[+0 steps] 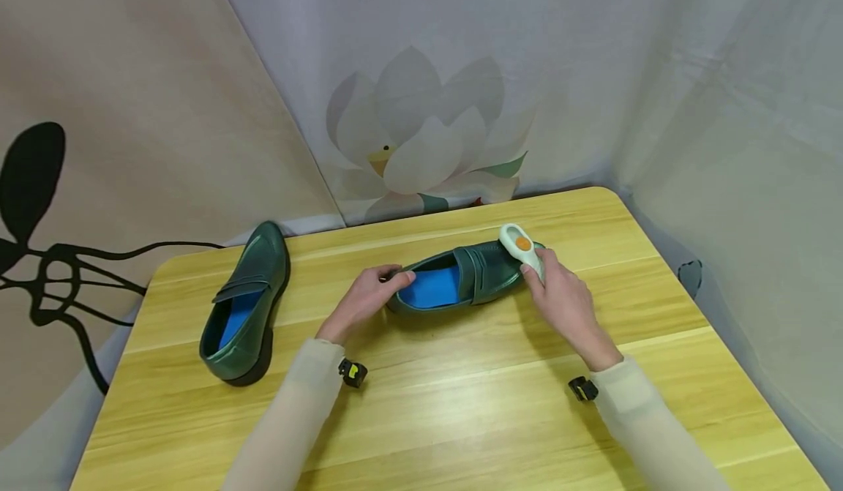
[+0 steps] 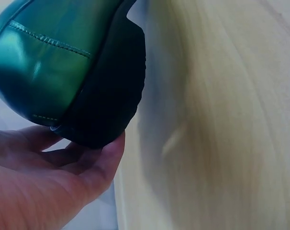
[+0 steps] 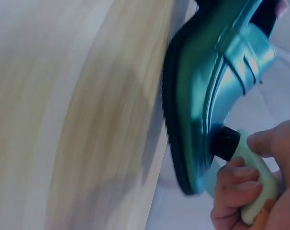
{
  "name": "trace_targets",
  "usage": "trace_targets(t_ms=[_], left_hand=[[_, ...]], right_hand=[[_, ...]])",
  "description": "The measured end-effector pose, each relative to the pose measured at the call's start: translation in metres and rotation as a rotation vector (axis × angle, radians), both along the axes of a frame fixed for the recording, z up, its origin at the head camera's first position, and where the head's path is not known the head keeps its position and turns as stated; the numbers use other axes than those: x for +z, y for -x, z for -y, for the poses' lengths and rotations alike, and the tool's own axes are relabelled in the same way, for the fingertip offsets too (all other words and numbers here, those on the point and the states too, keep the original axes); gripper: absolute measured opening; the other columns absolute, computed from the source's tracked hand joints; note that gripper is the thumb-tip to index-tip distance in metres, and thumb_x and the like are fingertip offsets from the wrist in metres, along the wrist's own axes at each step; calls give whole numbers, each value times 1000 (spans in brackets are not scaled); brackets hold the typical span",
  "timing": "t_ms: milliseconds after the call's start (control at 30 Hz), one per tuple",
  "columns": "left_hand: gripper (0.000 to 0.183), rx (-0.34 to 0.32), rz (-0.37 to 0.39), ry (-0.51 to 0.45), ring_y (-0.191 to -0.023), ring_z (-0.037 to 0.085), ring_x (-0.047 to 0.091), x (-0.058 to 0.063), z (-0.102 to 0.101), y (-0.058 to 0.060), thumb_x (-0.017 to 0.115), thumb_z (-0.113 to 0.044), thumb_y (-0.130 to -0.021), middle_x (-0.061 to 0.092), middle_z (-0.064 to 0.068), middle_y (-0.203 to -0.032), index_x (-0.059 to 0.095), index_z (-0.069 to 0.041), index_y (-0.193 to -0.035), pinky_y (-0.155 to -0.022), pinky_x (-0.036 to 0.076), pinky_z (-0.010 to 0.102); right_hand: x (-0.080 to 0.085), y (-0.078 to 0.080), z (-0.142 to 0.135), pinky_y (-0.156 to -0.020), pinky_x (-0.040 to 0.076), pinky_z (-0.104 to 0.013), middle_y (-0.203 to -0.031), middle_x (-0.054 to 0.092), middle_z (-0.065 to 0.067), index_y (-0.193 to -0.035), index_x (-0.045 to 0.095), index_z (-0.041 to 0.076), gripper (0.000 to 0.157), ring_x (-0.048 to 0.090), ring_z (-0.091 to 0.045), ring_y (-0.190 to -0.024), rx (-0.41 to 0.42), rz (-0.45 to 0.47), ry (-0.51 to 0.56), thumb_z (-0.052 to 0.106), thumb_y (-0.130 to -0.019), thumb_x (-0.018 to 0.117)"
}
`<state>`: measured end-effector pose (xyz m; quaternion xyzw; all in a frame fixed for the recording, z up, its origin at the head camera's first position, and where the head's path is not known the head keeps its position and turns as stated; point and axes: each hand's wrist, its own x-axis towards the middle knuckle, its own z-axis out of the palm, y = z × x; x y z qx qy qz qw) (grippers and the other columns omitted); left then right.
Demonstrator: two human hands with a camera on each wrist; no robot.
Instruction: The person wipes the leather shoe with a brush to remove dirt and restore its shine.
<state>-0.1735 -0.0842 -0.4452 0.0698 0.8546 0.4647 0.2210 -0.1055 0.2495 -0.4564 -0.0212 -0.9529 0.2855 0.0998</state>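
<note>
A dark green loafer with a blue insole lies sideways over the wooden table, toe to the right. At its heel my left hand grips it, thumb over the back rim and fingers under the heel. My right hand holds a pale green handheld tool with an orange spot and a loop-shaped end. In the right wrist view, the tool's black head is against the upper near the loafer's toe, with fingers curled round the handle.
A matching green loafer stands at the table's left side, toe toward the back. The wooden table ends at a pale curtain printed with a flower. Both wrists wear small black devices.
</note>
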Motion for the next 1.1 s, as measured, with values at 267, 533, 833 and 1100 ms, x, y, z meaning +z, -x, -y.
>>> trace_targets(t_ms=[267,533,833,1100], left_hand=[[82,21,71,-77,-146,35,39,-3,3,4,57,-62,-98,44,16,-158,48,-1,-152,-120,29,56],[93,18,117,-89,-152,35,31,-3,4,6,50,-72,-97,36,15,-164,39,-3,-158,-122,23,56],[95,-30,4,-37,-155,35,23,2,6,0,47,-78,-95,25,9,-169,27,-18,-165,-121,20,63],[101,-139,-136,71,-139,36,44,0,4,2,86,-44,-84,40,13,-160,31,-12,-161,-114,37,59]], right_hand=[[1,-6,-30,-48,40,-39,-92,66,-23,-144,45,-5,52,57,-31,-63,-87,91,-6,34,-111,48],[-1,-9,-40,-47,37,-37,-81,61,-16,-146,43,-7,56,52,-27,-59,-93,123,16,37,-111,45],[1,-12,-43,-48,36,-37,-77,57,-14,-147,41,-9,60,50,-25,-58,-95,119,49,39,-111,44],[2,-16,-47,-48,37,-37,-77,57,-14,-147,41,-9,61,49,-25,-57,-107,79,68,41,-111,43]])
